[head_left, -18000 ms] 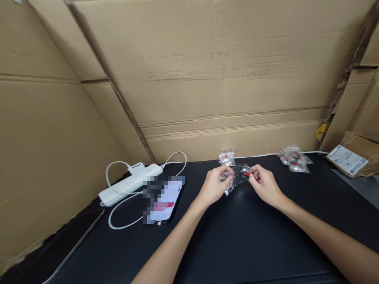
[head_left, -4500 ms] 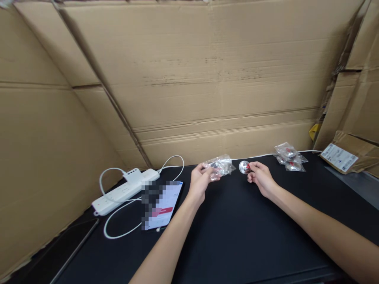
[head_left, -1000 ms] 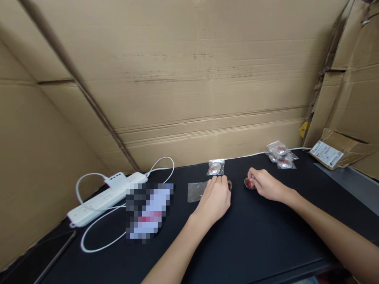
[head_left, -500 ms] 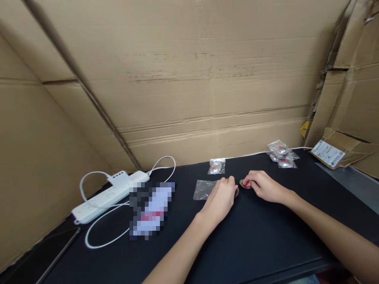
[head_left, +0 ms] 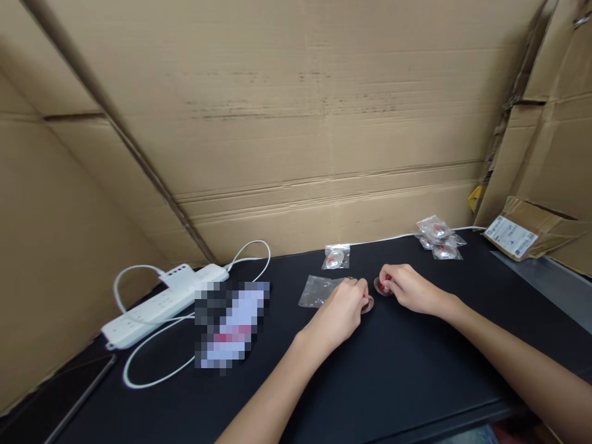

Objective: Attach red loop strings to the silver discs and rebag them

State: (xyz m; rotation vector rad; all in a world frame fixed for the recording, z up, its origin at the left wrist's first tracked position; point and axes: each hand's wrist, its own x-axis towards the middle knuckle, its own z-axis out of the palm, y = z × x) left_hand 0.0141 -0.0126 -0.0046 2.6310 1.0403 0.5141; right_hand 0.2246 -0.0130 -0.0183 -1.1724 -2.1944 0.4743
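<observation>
My left hand (head_left: pixel 341 310) is closed in a pinch on a small round disc (head_left: pixel 369 304) with a bit of red on it, held just above or on the black table. To its right, my right hand (head_left: pixel 409 290) pinches the red part of a second round disc (head_left: pixel 378 287). The two discs are close together but apart. A flat clear plastic bag (head_left: pixel 315 291) lies partly under my left hand. Behind it sits another clear bag (head_left: pixel 336 256) with a silvery round disc and a red mark inside. My fingers hide much of both held discs.
Several bagged discs (head_left: pixel 438 238) are piled at the back right. A torn cardboard box (head_left: pixel 520 229) with a label stands farther right. On the left lie a white power strip (head_left: pixel 143 317) with cables, a pixelated object (head_left: pixel 238 327) and a dark flat device (head_left: pixel 60 401). Cardboard walls (head_left: pixel 296 135) enclose the table.
More of the disc at my left hand now shows, and the disc under my right fingers has turned slightly. Both hands stay almost in place; the view has shifted a little.
</observation>
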